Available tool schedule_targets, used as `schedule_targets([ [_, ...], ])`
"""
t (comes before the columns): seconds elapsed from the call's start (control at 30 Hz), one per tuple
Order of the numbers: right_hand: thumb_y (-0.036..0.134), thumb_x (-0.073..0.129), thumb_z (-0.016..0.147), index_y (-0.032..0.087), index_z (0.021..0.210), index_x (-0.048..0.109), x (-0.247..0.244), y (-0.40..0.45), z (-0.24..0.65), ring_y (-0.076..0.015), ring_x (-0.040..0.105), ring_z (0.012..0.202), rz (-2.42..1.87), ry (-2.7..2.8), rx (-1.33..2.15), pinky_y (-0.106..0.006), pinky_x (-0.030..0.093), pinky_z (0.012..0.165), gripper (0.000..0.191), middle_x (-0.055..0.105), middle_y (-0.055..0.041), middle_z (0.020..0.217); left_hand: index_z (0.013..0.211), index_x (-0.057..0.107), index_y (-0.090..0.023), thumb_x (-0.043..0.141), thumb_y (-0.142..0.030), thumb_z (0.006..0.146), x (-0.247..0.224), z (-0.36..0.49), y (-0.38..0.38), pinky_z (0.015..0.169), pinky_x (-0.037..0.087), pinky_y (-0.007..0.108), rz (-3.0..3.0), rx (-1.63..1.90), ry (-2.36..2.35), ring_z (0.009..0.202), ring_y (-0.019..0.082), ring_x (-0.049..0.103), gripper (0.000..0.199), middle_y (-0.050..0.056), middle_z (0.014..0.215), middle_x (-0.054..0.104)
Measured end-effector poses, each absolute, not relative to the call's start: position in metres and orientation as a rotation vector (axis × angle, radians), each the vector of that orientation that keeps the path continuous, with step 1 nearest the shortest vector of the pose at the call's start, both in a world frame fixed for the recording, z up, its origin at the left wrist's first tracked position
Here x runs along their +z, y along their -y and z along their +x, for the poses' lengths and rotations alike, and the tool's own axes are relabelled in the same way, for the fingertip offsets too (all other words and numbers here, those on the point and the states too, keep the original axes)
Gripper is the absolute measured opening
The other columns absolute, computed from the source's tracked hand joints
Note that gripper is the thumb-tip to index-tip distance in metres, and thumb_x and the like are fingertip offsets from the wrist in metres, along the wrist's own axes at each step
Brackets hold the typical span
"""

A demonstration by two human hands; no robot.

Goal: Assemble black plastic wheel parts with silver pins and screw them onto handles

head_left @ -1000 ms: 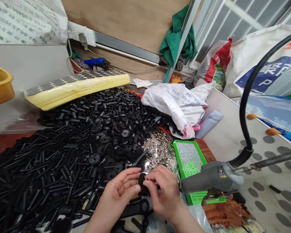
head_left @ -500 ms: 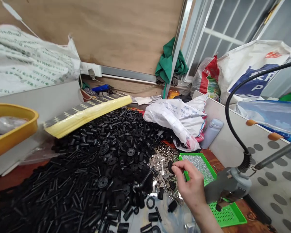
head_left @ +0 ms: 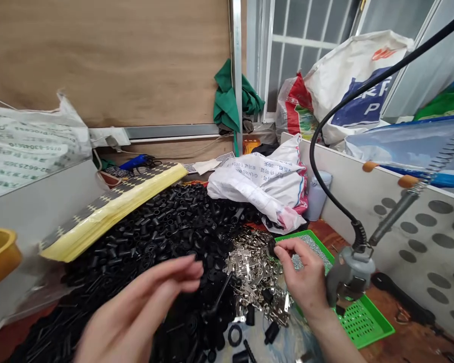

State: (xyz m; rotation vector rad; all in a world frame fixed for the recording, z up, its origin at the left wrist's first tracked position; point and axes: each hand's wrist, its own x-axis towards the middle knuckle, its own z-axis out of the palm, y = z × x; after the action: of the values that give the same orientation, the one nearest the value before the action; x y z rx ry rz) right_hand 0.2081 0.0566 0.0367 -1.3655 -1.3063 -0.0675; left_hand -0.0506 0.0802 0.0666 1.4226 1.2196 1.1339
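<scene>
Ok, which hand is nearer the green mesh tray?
Right hand: pinching a small black part, it is over the edge of the green mesh tray. Left hand: farther off, above the black plastic parts.

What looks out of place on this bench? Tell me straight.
Silver metal pieces spill into the loose heap of black plastic parts, mixed at the edge with no divider, though a green tray sits right beside them.
</scene>
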Motion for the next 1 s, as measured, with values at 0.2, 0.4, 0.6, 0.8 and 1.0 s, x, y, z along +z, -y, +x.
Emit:
schedule_targets([
  [0.2, 0.023, 0.058, 0.086, 0.019, 0.077, 0.061, 0.032, -0.047, 0.224, -0.0177, 0.06, 0.071, -1.358, 1.214, -0.009, -0.028, 0.047, 0.066, 0.01, 0.065, -0.0025, 0.075, 0.103, 0.068, -0.017, 0.047, -0.017, 0.083, 0.045, 0.017, -0.162, 0.091, 0.049, 0.039, 2.244, 0.596, -1.775, 0.105, 0.027, 0.063, 0.028, 0.012, 0.109, 0.071],
  [0.4, 0.022, 0.058, 0.085, 0.019, 0.077, 0.062, 0.032, -0.048, 0.237, -0.017, 0.06, 0.069, -1.369, 1.145, 0.059, -0.027, 0.047, 0.063, 0.009, 0.065, -0.0021, 0.073, 0.086, 0.069, -0.012, 0.055, -0.019, 0.079, 0.028, 0.045, -0.176, 0.078, 0.05, 0.041, 2.407, 0.229, -1.893, 0.097, 0.034, 0.063, 0.018, 0.017, 0.094, 0.069],
  [0.6, 0.017, 0.058, 0.084, 0.018, 0.073, 0.061, 0.037, -0.046, 0.242, -0.0159, 0.058, 0.067, -1.38, 1.189, 0.102, -0.028, 0.046, 0.063, 0.011, 0.063, -0.0017, 0.071, 0.089, 0.07, -0.012, 0.054, -0.03, 0.082, 0.033, 0.05, -0.165, 0.078, 0.049, 0.041, 2.488, 0.069, -1.855, 0.097, 0.035, 0.061, 0.025, 0.016, 0.096, 0.065],
  [0.8, 0.014, 0.061, 0.082, 0.016, 0.072, 0.062, 0.039, -0.045, 0.24, -0.0134, 0.056, 0.064, -1.386, 1.247, 0.111, -0.027, 0.045, 0.063, 0.01, 0.062, -0.0012, 0.069, 0.095, 0.069, -0.016, 0.052, -0.02, 0.083, 0.026, 0.068, -0.145, 0.084, 0.049, 0.034, 2.668, 0.221, -1.39, 0.095, 0.026, 0.062, 0.021, 0.009, 0.097, 0.068],
  [1.0, 0.013, 0.061, 0.081, 0.016, 0.071, 0.063, 0.038, -0.045, 0.24, -0.0134, 0.056, 0.064, -1.364, 1.248, 0.065, -0.027, 0.045, 0.061, 0.01, 0.063, -0.0012, 0.069, 0.092, 0.072, -0.017, 0.053, -0.012, 0.078, 0.006, 0.067, -0.141, 0.087, 0.047, 0.041, 2.672, 0.166, -1.279, 0.1, 0.031, 0.06, 0.023, 0.012, 0.101, 0.07],
])
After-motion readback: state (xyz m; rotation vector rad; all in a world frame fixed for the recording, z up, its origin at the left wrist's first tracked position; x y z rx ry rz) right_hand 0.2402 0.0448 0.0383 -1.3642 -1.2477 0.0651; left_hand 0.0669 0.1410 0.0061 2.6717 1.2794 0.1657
